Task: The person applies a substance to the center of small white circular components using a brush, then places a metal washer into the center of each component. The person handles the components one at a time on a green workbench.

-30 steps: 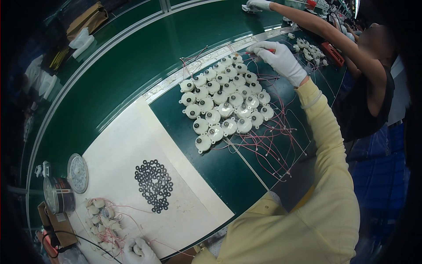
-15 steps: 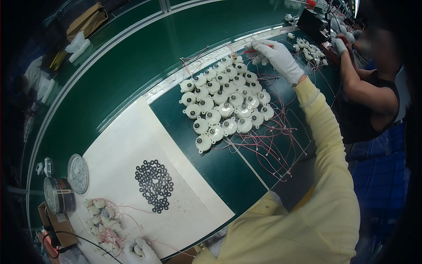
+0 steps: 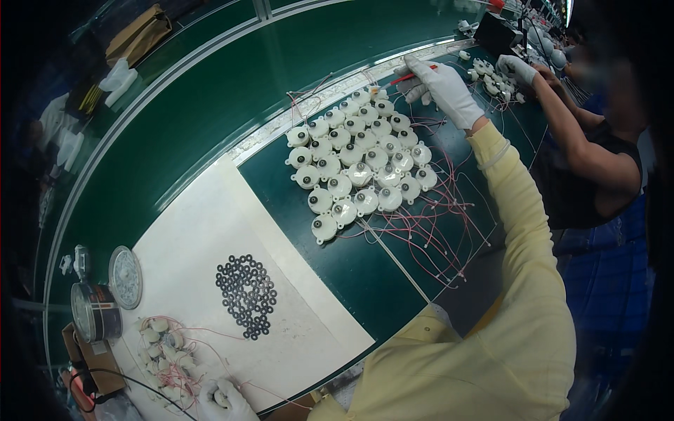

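The co-worker's gloved hand (image 3: 517, 68) has shifted toward loose white parts (image 3: 497, 85). The right hand (image 3: 448, 90) pinches a slim red tool (image 3: 405, 78); the left hand (image 3: 226, 403) curls, its hold unclear.

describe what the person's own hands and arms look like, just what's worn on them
The right hand wears a white glove ending at the wrist, with a short gap before a wrinkled, pale yellow long sleeve. A thin pale band rings the sleeve near its cuff. The left hand is gloved in white too; its sleeve can't be made out.
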The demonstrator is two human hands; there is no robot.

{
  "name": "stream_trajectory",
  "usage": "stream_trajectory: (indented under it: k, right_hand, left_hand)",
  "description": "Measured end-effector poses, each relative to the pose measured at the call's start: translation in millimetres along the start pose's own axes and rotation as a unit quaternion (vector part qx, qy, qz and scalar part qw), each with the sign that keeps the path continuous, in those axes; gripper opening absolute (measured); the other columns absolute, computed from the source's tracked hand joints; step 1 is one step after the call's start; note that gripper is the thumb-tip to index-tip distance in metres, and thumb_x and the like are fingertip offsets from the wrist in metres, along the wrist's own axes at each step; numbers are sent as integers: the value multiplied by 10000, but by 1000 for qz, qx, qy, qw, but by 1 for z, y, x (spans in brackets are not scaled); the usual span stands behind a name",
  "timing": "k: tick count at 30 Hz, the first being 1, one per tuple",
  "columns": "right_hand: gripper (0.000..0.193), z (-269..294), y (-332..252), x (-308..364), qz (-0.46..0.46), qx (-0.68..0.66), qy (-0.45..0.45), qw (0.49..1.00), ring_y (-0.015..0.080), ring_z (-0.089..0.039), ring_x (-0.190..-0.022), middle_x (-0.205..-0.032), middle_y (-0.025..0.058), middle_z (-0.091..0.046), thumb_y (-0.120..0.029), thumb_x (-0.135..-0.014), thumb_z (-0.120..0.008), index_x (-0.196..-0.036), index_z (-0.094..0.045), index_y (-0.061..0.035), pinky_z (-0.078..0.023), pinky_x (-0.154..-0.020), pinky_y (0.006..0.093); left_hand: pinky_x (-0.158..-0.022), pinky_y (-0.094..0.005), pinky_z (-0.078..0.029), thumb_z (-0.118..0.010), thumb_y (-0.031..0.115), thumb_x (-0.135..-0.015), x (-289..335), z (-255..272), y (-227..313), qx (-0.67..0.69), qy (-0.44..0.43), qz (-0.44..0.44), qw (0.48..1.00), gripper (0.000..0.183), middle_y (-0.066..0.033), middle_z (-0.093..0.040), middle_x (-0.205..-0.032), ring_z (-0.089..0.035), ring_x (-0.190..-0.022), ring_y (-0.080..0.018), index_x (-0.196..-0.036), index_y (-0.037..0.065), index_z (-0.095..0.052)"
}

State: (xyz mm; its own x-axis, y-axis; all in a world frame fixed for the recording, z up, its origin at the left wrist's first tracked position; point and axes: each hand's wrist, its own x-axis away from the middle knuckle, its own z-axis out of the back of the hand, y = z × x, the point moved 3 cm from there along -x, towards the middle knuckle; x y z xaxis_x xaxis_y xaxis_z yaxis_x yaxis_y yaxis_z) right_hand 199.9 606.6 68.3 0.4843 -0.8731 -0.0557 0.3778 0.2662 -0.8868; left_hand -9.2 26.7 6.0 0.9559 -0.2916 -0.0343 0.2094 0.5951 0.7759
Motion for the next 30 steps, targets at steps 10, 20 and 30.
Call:
stream_trajectory:
  k: [10,20,30]
  right_hand:
    - [531,3,9,-2,-1,-6,11,1000,103,-684,-678,-924,87,-750,-511,-1004,-502,-1118,-702,-32,-446,-549,206]
    - [506,9,4,2,12,-10,38,999,96,-686,-696,-910,75,-749,-491,-1005,-521,-1115,-715,-36,-449,-561,210]
    - [494,-4,1,1,8,-29,9,999,93,-667,-655,-979,84,-725,-466,-1014,-529,-1064,-695,-3,-434,-540,189]
  left_hand:
    - [-736,-306,-589,-683,52,-934,2,-1,-2,-2,14,-26,1000,289,-185,-629,-1012,-639,-879,-226,-1154,-71,-541]
    - [-730,-289,-574,-678,85,-944,0,-1,3,0,6,-8,1000,273,-171,-646,-966,-640,-852,-213,-1128,-73,-554]
    - [-751,-299,-574,-687,90,-938,1,-1,3,-12,7,-15,1000,292,-180,-642,-1001,-640,-866,-224,-1132,-85,-557]
